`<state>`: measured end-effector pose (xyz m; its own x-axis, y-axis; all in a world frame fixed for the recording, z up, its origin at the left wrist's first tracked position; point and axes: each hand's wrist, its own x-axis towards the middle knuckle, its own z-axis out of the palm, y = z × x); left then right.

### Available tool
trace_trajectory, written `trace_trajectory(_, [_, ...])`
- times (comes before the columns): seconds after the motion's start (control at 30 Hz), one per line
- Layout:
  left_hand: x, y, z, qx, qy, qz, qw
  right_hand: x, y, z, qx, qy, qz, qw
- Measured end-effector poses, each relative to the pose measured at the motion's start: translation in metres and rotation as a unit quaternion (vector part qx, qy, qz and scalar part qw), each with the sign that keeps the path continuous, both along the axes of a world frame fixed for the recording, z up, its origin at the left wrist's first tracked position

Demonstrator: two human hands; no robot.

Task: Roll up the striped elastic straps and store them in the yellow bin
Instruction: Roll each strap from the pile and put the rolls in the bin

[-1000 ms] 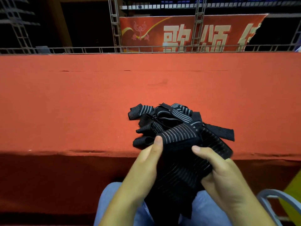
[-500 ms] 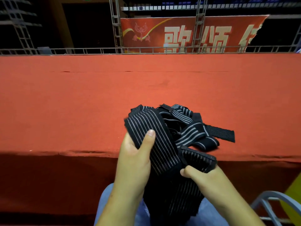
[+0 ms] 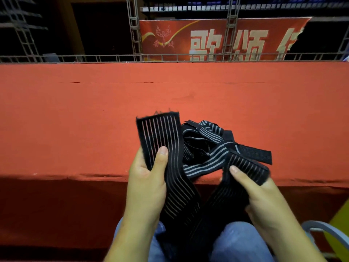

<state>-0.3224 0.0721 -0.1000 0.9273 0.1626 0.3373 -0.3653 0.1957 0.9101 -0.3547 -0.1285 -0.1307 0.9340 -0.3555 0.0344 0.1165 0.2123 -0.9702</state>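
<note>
Left hand (image 3: 147, 178) grip pinches the free end of one wide strap (image 3: 160, 133), just left of the strap pile (image 3: 205, 146) on the red tabletop (image 3: 94, 120). Right hand (image 3: 251, 188) grip pinches what seems the same strap, just right of the pile. No roll started.

Risks, as we judge them:
- The strap could snag the pile and drag it off the edge.
- A slack first turn could unroll.

Yellow bin (image 3: 340, 224): well right of the pile, mostly out of frame.

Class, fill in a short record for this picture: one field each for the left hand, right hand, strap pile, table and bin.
left hand: pinches a striped elastic strap, its frayed end pointing up
right hand: grips another stretch of strap, near the table edge
strap pile: tangled, on the table beyond the hands
table: red cloth cover
yellow bin: only a corner shows, lower right
rolled straps: none visible
</note>
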Motion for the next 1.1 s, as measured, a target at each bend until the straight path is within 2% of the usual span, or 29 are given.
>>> trace_trajectory(0.1, [-0.002,-0.003,0.000,0.012,0.011,-0.019,1.000,-0.003,0.008,0.014,-0.021,-0.036,0.010,0.999])
trace_trajectory(0.2, [-0.004,-0.005,-0.003,0.023,0.025,-0.039,0.999,-0.004,0.016,0.024,-0.084,-0.036,0.020,0.996])
trace_trajectory(0.33, [-0.006,-0.002,-0.001,0.019,0.024,-0.072,0.997,-0.008,0.023,0.033,-0.121,-0.054,0.027,0.991])
trace_trajectory(0.57, [-0.007,-0.003,-0.004,0.015,0.005,-0.129,0.991,-0.008,0.030,0.033,-0.102,-0.065,0.051,0.991])
trace_trajectory(0.73, [-0.008,-0.002,-0.003,-0.021,0.016,-0.163,0.986,-0.010,0.028,0.036,-0.125,-0.081,0.056,0.987])
trace_trajectory(0.93, [-0.008,0.002,-0.002,0.004,0.009,-0.117,0.993,-0.009,0.021,0.035,-0.200,-0.092,0.012,0.975])
trace_trajectory(1.1, [-0.004,0.008,0.002,-0.064,0.029,-0.098,0.993,-0.002,0.001,0.028,-0.191,-0.045,-0.082,0.977])
